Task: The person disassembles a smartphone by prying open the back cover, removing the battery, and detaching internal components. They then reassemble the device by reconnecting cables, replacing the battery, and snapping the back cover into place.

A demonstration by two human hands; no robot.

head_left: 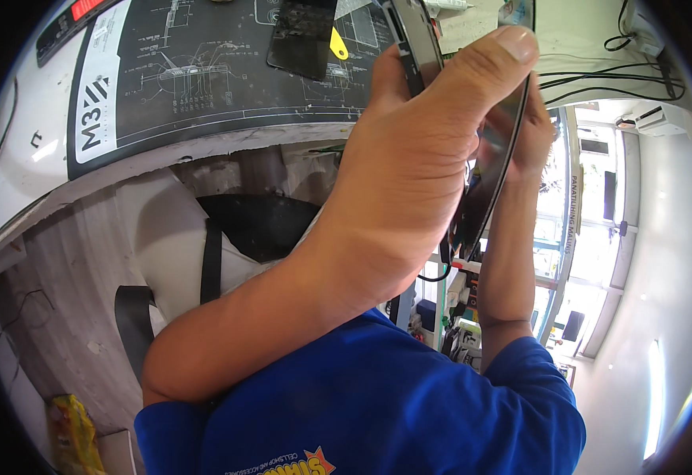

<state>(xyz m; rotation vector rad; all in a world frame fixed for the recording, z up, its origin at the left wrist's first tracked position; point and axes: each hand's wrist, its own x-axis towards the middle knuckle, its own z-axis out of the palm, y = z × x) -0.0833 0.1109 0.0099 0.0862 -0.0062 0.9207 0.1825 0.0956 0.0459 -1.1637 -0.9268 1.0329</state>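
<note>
My left hand (417, 142) reaches up close to the camera, its fingers bent round a slim phone body (415, 36) with a metallic edge. Its thumb stretches across to a thin, glossy dark phone screen panel (498, 170), which is seen nearly edge-on. Behind that panel is my right hand (537, 131), closed against its far side and partly hidden by it. The panel and the phone body stand apart at an angle; whether they join is hidden behind my left hand.
A dark printed work mat (203, 47) covers the bench. On it lie a black phone screen (302, 36) and a yellow pick-like tool (339, 45). Black cables (607, 77) run at the upper right. A white chair with black straps (163, 214) stands below the bench edge.
</note>
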